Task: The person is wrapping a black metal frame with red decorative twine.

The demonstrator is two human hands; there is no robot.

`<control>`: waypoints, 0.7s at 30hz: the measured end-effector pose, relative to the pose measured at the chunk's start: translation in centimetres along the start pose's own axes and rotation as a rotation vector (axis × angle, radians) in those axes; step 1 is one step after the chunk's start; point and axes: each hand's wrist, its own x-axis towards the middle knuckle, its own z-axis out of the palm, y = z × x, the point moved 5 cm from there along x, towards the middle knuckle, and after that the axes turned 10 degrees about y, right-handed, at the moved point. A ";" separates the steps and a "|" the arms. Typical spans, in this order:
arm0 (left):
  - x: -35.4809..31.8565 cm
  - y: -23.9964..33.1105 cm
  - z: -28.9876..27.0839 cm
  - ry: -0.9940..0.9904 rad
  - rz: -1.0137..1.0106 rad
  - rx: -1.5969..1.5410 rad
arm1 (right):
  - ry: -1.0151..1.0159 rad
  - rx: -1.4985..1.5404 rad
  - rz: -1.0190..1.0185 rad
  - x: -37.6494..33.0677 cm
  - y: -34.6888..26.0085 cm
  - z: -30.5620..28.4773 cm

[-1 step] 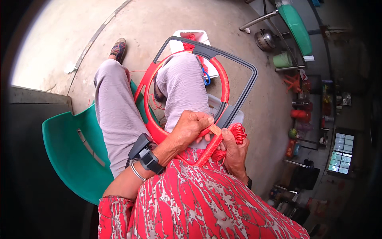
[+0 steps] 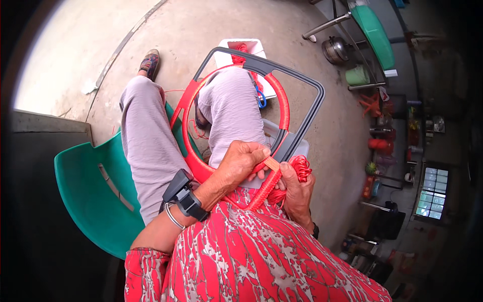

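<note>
A dark grey square frame point(image 2: 288, 146) with a round ring inside lies across my lap. Glossy red cord is wound tightly over much of the ring point(image 2: 285, 108) and over the frame's near side; bare grey shows elsewhere. My left hand point(image 2: 239, 163) is closed, thumb and fingers pinching the frame beside a short flat orange-red band point(image 2: 272, 163). Just right of that band, my right hand point(image 2: 298, 194) presses its thumb on the wrapped edge. A looped bundle of red cord point(image 2: 301, 167) sits in its grip. The fingers beneath the frame are partly hidden.
A white box point(image 2: 255, 48) with red cord and blue-handled scissors point(image 2: 261, 97) stands beyond my knee. I sit on a green chair point(image 2: 90, 186). To the far right are another green chair point(image 2: 373, 35), a metal pot point(image 2: 334, 50), a light green bin point(image 2: 357, 75) and cluttered shelves.
</note>
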 end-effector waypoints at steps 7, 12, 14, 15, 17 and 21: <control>1.4 0.3 1.0 -0.104 -0.058 -0.070 | -0.059 -0.085 -0.073 2.4 -1.7 -0.3; 2.4 1.4 3.2 -0.092 -0.010 -0.238 | -0.028 -0.136 -0.141 4.1 -4.3 -1.2; 2.6 2.2 3.6 -0.133 0.016 -0.254 | -0.079 -0.207 -0.261 4.7 -5.7 -1.0; 2.5 2.8 3.7 -0.118 0.052 -0.267 | -0.073 -0.196 -0.251 4.5 -6.4 -0.7; 1.9 4.5 3.9 -0.111 0.127 -0.267 | -0.067 -0.169 -0.268 4.2 -7.6 -0.5; -0.8 8.1 5.2 -0.004 0.242 -0.134 | 0.000 -0.084 -0.352 2.5 -10.6 -0.5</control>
